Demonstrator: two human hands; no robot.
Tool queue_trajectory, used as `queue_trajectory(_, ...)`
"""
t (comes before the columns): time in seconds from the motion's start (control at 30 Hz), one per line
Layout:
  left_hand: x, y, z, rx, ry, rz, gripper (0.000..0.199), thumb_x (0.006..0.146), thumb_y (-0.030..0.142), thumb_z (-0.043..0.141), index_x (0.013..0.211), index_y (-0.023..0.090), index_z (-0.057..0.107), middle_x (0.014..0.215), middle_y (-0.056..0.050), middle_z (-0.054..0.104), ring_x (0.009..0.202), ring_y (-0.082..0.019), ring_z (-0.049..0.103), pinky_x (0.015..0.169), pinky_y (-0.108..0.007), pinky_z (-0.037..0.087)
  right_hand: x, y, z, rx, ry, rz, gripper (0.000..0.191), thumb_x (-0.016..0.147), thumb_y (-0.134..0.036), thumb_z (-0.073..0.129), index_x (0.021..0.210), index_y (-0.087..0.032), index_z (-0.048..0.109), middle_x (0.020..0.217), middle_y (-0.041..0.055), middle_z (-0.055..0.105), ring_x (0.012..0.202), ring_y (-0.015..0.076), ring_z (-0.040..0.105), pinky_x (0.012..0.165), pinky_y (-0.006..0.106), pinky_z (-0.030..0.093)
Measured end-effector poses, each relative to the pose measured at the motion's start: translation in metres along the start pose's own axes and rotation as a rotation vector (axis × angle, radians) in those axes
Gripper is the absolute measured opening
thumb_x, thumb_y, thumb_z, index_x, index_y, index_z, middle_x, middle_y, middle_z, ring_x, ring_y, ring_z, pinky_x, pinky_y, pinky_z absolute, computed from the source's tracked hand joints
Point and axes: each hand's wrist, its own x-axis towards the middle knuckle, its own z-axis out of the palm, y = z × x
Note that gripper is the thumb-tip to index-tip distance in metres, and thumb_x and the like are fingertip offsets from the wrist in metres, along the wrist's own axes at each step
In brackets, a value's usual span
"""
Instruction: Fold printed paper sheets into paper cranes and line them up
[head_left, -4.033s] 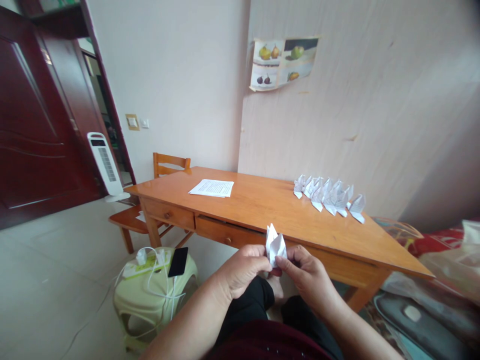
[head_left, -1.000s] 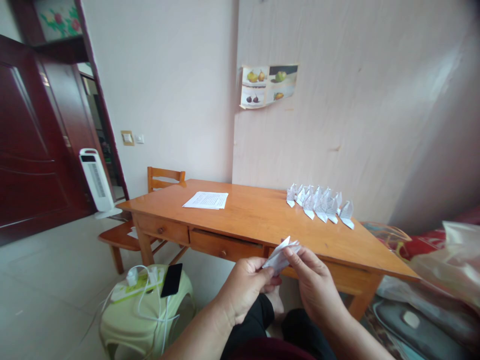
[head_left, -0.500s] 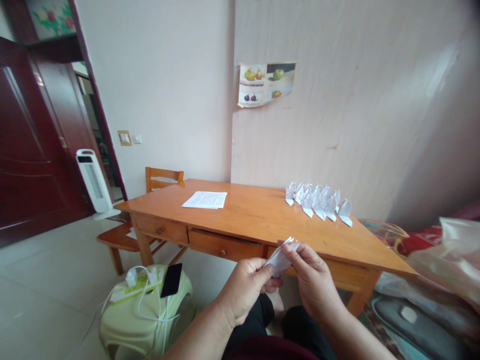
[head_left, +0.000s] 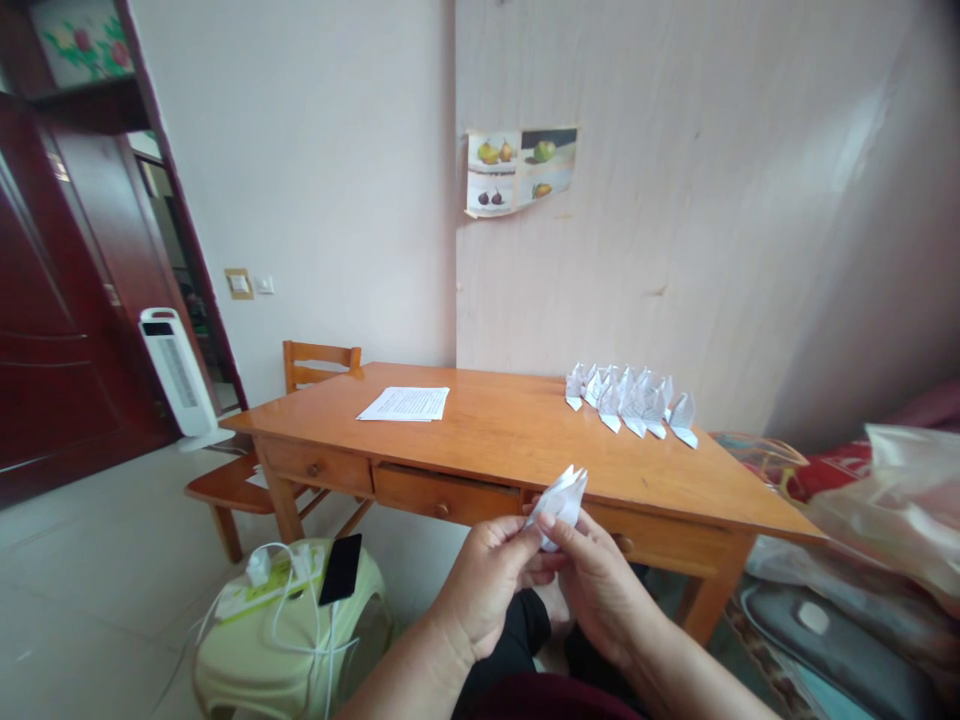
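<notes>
A small folded white paper [head_left: 564, 494] with pointed tips upward is held between both hands, in front of the table's near edge. My left hand [head_left: 501, 565] pinches its lower left side, thumb on top. My right hand [head_left: 592, 560] grips the lower right side, its thumb pressed on the paper's front. The fingers behind the paper are partly hidden. On the right of the wooden table [head_left: 487, 430] stand several folded white paper pieces [head_left: 630, 400] in rows. A stack of printed sheets [head_left: 405, 403] lies flat at the table's left.
A pale green stool [head_left: 255, 650] at the lower left bears a power strip, white cables and a black phone [head_left: 341, 569]. A wooden bench [head_left: 232, 485] and chair [head_left: 319, 355] stand by the table's left end. Plastic bags [head_left: 892, 500] lie at the right.
My right hand has moved down and left, from the paper's upper tips to its lower part. The tips now show more fully and point up. The view has shifted slightly right.
</notes>
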Motion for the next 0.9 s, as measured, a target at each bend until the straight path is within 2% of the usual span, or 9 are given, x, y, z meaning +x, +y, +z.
queue_trajectory(0.13, 0.0, -0.001, 0.005, 0.01, 0.007, 0.01, 0.037, 0.085, 0.045, 0.072, 0.106, 0.014, 0.075, 0.092, -0.011, 0.076, 0.078, -0.019, 0.07, 0.077, -0.03, 0.051, -0.003, 0.004, 0.007, 0.137, 0.003, 0.082, 0.019, 0.078, -0.032, 0.08, 0.09, -0.019, 0.071, 0.088, 0.0038, 0.07, 0.083, 0.0192, 0.06, 0.078, 0.031, 0.046)
queue_trajectory(0.33, 0.0, -0.002, 0.011, 0.066, 0.009, 0.027, 0.041, 0.087, 0.047, 0.07, 0.111, 0.014, 0.074, 0.095, -0.012, 0.076, 0.08, -0.02, 0.07, 0.076, -0.029, 0.051, 0.001, 0.006, 0.008, 0.229, 0.091, 0.127, 0.02, 0.074, -0.029, 0.084, 0.082, -0.017, 0.07, 0.075, 0.0003, 0.065, 0.07, 0.0144, 0.056, 0.065, 0.025, 0.044)
queue_trajectory(0.57, 0.002, -0.006, 0.012, 0.062, 0.023, 0.032, 0.041, 0.087, 0.046, 0.07, 0.108, 0.012, 0.075, 0.094, -0.012, 0.076, 0.078, -0.02, 0.07, 0.075, -0.03, 0.052, 0.003, 0.005, 0.007, 0.292, 0.127, 0.144, 0.019, 0.074, -0.026, 0.085, 0.082, -0.017, 0.07, 0.074, -0.0002, 0.065, 0.067, 0.0124, 0.056, 0.062, 0.023, 0.044)
queue_trajectory(0.9, 0.003, -0.006, 0.011, 0.058, 0.003, 0.043, 0.041, 0.085, 0.046, 0.072, 0.108, 0.012, 0.074, 0.097, -0.013, 0.075, 0.084, -0.022, 0.07, 0.081, -0.035, 0.054, 0.004, 0.003, 0.008, 0.321, 0.155, 0.177, 0.018, 0.072, -0.028, 0.085, 0.08, -0.016, 0.073, 0.078, 0.0035, 0.071, 0.072, 0.0152, 0.061, 0.063, 0.024, 0.046)
